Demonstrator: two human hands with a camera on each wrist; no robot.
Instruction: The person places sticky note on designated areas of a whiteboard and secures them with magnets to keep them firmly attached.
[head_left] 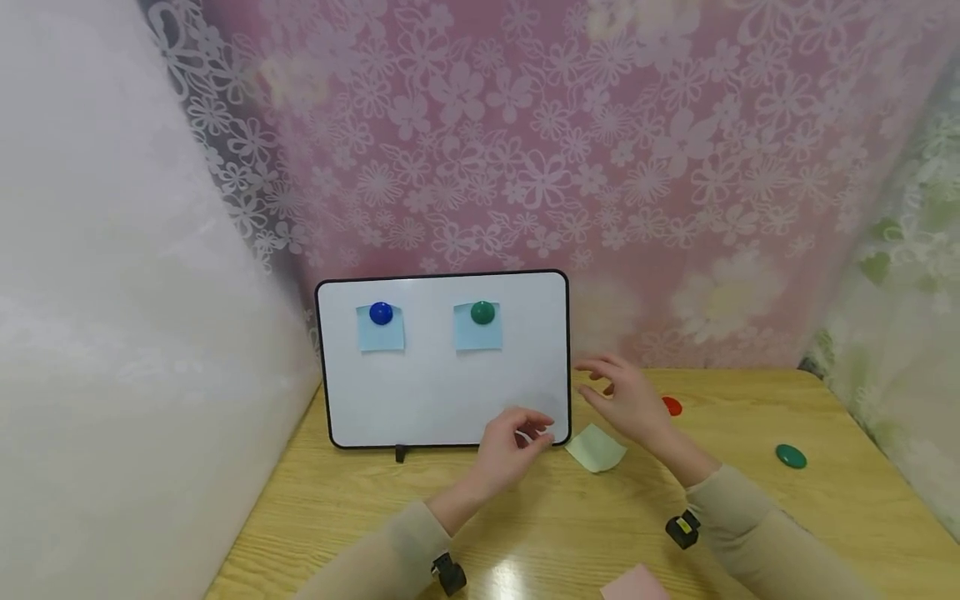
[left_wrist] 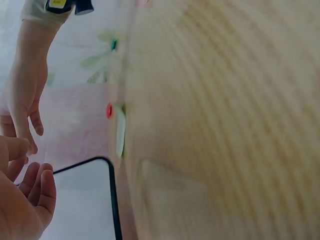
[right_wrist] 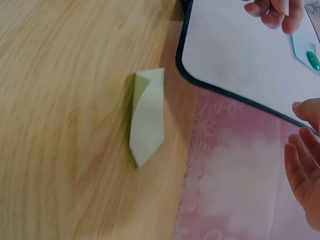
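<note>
A white magnetic board (head_left: 427, 392) with a black frame stands upright on the table. Two light-blue sticky notes hang on it: one note (head_left: 381, 337) under a blue magnet (head_left: 381, 313), the other (head_left: 477, 336) under a green magnet (head_left: 483, 312). My left hand (head_left: 506, 450) is in front of the board's lower right corner, fingers loosely bent, nothing in them. Just beyond the right edge, my right hand (head_left: 626, 402) is raised, its fingers apart and holding nothing. A curled pale-green note (right_wrist: 149, 117) lies on the table below it.
To the right of the right hand lie a red magnet (head_left: 672, 406) and, farther out, a loose green magnet (head_left: 791, 456). A pink note (head_left: 636, 585) is at the near edge of the head view. Flowered curtain (head_left: 525, 150) hangs behind the wooden table (head_left: 337, 533).
</note>
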